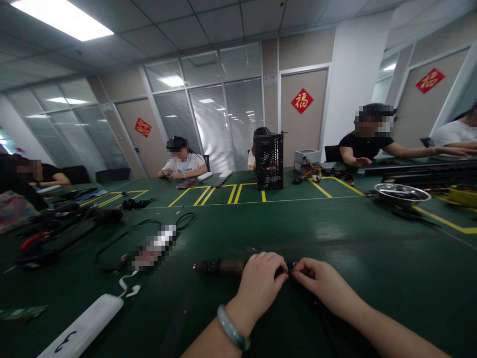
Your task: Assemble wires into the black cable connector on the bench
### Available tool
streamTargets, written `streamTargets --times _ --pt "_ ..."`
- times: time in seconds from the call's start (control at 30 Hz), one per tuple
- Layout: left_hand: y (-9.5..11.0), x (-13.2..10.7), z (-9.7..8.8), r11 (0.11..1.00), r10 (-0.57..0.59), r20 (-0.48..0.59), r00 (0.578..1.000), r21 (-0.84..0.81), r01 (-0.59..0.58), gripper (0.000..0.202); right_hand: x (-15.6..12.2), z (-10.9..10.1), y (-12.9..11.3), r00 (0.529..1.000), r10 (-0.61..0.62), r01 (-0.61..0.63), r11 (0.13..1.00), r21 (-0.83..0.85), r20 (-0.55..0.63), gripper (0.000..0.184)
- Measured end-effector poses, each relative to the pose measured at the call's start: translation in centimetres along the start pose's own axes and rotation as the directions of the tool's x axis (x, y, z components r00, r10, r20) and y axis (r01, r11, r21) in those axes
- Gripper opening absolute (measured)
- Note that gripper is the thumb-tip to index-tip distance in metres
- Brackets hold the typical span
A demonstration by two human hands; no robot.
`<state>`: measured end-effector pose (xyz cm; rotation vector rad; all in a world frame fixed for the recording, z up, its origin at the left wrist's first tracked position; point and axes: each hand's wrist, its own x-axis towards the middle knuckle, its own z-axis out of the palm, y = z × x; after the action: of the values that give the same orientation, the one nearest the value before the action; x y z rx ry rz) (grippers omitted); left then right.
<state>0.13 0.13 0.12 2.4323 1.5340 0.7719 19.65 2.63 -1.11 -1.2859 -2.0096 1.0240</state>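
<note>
A dark, cylindrical electric screwdriver (223, 267) lies on the green table, its narrow tip pointing left. My left hand (263, 276) is closed over its rear part, covering much of the body. At the tail end, my right hand (322, 278) has thumb and fingers pinched together, close to the left fingertips. A small dark piece (292, 265) shows between the two hands. What the right fingertips hold is too small and hidden to make out. Below the right hand, a dark cord seems to run toward me, hard to see against the table.
Left of my hands lie a white power strip (87, 323), a blurred-out phone-like device (154, 248) with a black cable, and tangled black parts (70, 233). Farther back stand a black computer case (269, 161), a power supply (306, 160) and a metal bowl (402, 193). Several people sit around.
</note>
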Motion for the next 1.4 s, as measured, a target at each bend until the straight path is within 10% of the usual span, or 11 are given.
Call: streamTargets --times 1.4 --pt "-0.13 -0.12 0.14 0.999 0.018 -0.053 0.998 -0.035 -0.020 0.009 0.02 0.04 0.34 1.000 0.005 -0.005 0.999 0.040 -0.006 0.017"
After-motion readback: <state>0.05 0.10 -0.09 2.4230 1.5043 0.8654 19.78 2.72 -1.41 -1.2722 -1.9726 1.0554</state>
